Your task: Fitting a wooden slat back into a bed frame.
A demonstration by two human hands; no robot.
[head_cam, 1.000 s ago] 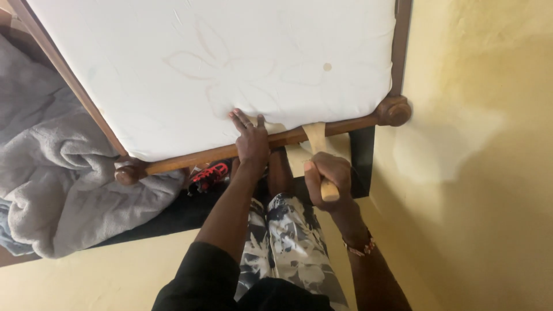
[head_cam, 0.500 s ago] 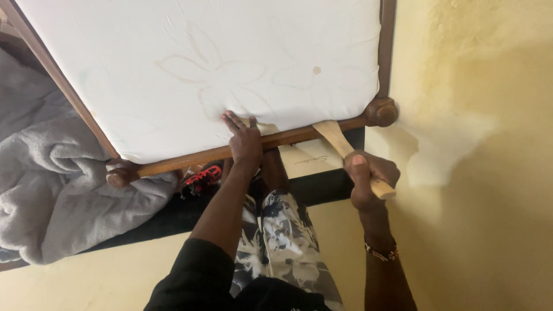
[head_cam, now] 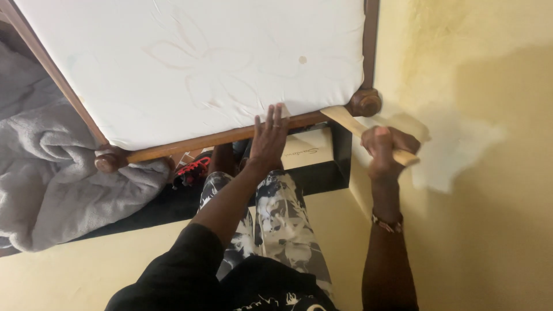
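Both hands worked the foot of a bed. Left hand (head_cam: 269,135) lay flat, fingers spread and empty, pressing the edge of the white mattress (head_cam: 201,63) down where it met the wooden foot rail (head_cam: 219,138). Right hand (head_cam: 387,148) was closed in a fist around the handle end of a pale wooden paddle (head_cam: 345,120), a flat, spatula-like stick.

The paddle ran on a slant, from the fist at lower right up and leftward to the bed corner, where its broad tip slipped in between mattress and rail just beside the round corner knob (head_cam: 364,102). Its long axis crossed the rail at a shallow angle. The right hand alone gripped it; the left sat well apart along the rail, nearer the middle of the bed. The tip lay up and to the left of the right fist, and to the right of the left palm.

How deep the tip reached under the mattress could not be made out; the mattress edge hid it. Whether a sheet covered the mattress was also hard to tell. The fist concealed part of the handle, with only a short stub showing past it. A 2nd knob (head_cam: 106,161) marked the rail's other end, touching a heaped grey blanket (head_cam: 52,184). Patterned trousers (head_cam: 276,224) and the yellow wall (head_cam: 478,173) filled the rest. The bed's upper part was cut off.
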